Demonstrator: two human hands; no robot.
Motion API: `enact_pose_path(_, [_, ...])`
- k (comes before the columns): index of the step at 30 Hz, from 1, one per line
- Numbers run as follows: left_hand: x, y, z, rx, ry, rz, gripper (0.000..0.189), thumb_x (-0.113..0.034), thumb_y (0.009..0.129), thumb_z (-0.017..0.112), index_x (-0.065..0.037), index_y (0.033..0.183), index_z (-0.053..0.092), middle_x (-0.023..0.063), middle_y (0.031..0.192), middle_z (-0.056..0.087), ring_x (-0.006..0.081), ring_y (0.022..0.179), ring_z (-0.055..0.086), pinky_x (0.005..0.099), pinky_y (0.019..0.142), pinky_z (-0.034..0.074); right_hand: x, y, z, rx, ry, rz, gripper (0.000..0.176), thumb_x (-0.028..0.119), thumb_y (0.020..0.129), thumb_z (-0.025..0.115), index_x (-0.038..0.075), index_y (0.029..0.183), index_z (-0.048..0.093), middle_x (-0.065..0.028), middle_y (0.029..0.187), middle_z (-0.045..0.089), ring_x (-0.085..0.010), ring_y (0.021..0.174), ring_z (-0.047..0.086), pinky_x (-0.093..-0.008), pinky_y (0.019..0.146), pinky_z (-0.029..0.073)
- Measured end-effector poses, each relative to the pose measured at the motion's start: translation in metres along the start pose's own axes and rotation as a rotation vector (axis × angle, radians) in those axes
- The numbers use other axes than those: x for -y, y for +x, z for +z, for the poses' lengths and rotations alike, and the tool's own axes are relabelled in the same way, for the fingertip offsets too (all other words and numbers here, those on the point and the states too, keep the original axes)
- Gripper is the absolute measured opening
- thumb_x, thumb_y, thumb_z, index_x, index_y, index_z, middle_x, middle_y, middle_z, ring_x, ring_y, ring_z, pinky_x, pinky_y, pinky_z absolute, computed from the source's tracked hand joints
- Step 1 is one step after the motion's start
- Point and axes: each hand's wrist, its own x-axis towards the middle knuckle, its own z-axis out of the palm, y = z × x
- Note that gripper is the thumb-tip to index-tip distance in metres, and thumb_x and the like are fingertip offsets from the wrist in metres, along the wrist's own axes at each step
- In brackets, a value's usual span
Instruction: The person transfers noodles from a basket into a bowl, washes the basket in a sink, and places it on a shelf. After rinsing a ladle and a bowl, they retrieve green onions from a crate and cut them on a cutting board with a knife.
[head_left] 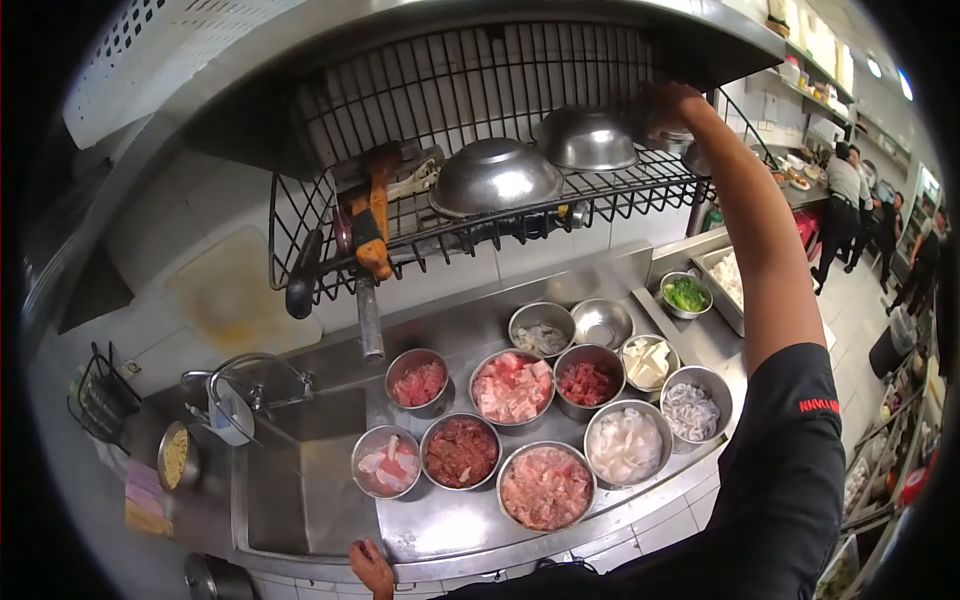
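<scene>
My right arm reaches up to the black wire rack (600, 205), and my right hand (668, 108) is at its right end, above a metal bowl. Shadow hides its fingers and anything they may hold. Two upturned steel bowls, a larger one (496, 178) and a smaller one (588, 138), lie on the rack to the left of that hand. Low in view, my left hand (372, 570) is at the counter's front edge, fingers curled, with nothing visible in it. Several steel bowls of raw meat stand on the counter, among them minced meat (546, 487) and cubed meat (512, 388).
A sink (300, 490) with a faucet (262, 385) is on the left. More bowls hold white tofu-like pieces (647, 362), pale seafood-like pieces (628, 445) and chopped greens (686, 293). Orange-handled tools (375, 215) hang at the rack's left. Several people (845, 205) stand far right.
</scene>
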Motion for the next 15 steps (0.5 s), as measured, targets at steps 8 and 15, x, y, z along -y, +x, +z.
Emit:
enact_pose_path(8, [0.004, 0.002, 0.003, -0.020, -0.002, -0.010, 0.029, -0.022, 0.093, 0.056, 0.007, 0.086, 0.052, 0.0232, 0.079, 0.052, 0.0391, 0.072, 0.049, 0.0470, 0.067, 0.039, -0.001, 0.015, 0.009, -0.036, -0.080, -0.102, 0.070, 0.025, 0.054, 0.076, 0.015, 0.122, 0.060, -0.0128, 0.107, 0.068, -0.0305, 0.099, 0.066, -0.0410, 0.080, 0.055])
enact_pose_path(15, [0.006, 0.000, 0.002, 0.029, 0.007, -0.033, 0.030, -0.022, 0.094, 0.055, 0.006, 0.086, 0.052, 0.0231, 0.080, 0.054, 0.0392, 0.073, 0.050, 0.0464, 0.068, 0.040, -0.020, 0.044, 0.022, -0.018, 0.083, -0.233, 0.062, 0.023, 0.053, 0.075, 0.010, 0.112, 0.063, -0.0155, 0.108, 0.065, -0.0332, 0.101, 0.062, -0.0402, 0.083, 0.053])
